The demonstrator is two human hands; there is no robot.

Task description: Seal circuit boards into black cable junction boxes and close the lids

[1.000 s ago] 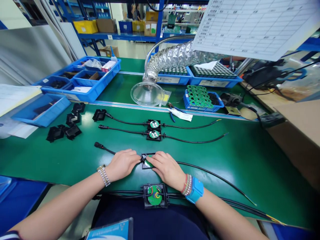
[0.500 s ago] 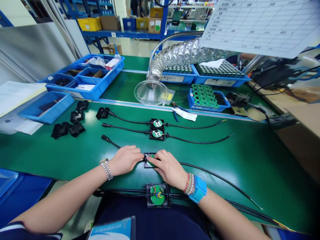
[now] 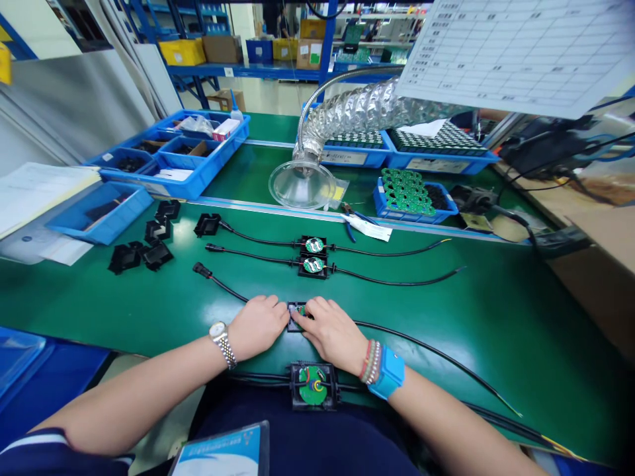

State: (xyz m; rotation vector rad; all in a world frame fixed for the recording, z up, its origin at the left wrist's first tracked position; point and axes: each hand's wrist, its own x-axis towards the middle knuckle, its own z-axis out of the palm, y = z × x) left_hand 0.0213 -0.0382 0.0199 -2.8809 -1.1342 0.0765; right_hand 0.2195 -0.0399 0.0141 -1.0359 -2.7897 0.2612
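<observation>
A small black housing with a green circuit board (image 3: pixel 296 318) lies on the green mat between my hands. My left hand (image 3: pixel 260 324) is closed at its left edge, fingers pinched where the black connector cable (image 3: pixel 225 287) enters. My right hand (image 3: pixel 335 330) covers its right part, index finger pressing inside and the other fingers bent; what they grip is hidden. Behind are two wired housings, one (image 3: pixel 314 245) above the other (image 3: pixel 313 266). Nearest my body sits a larger black housing with a round green board (image 3: pixel 313 385).
Black plastic pieces (image 3: pixel 156 254) lie at the left beside a blue tray (image 3: pixel 102 215). A clear fume hood (image 3: pixel 302 185) on a silver duct hangs mid-table. Pliers (image 3: pixel 350 228) and a blue bin of green boards (image 3: pixel 407 192) are behind right; a paper sheet (image 3: pixel 516 53) hangs above.
My left hand has shifted slightly right and down, closer against the housing. The cable's connector end has moved a little left and up. My right hand has barely moved.
</observation>
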